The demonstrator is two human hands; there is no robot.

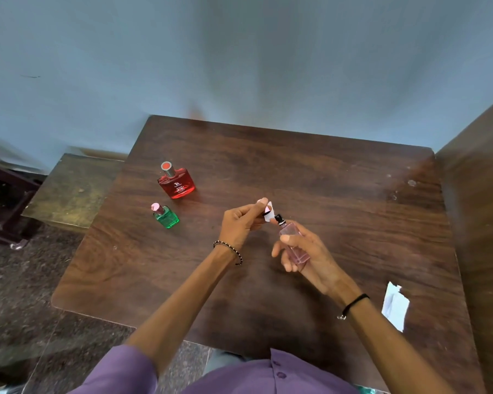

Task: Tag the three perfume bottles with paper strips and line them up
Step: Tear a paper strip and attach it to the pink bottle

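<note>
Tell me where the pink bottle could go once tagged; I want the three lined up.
Bare wooden table lies right of the red bottle and green bottle, as far as the far right edge. The near left corner is bare too. Crowded: the middle, where the left hand and right hand hold the pink bottle; paper sheet near right.

A purple shirt (268,376) with short sleeves and a buttoned front covers the torso; two buttons show. The arms are bare below the sleeves. The left wrist wears a beaded bracelet (230,249) of dark and pale beads. The right wrist wears a thin black band (354,302) with a small metal charm.
</note>
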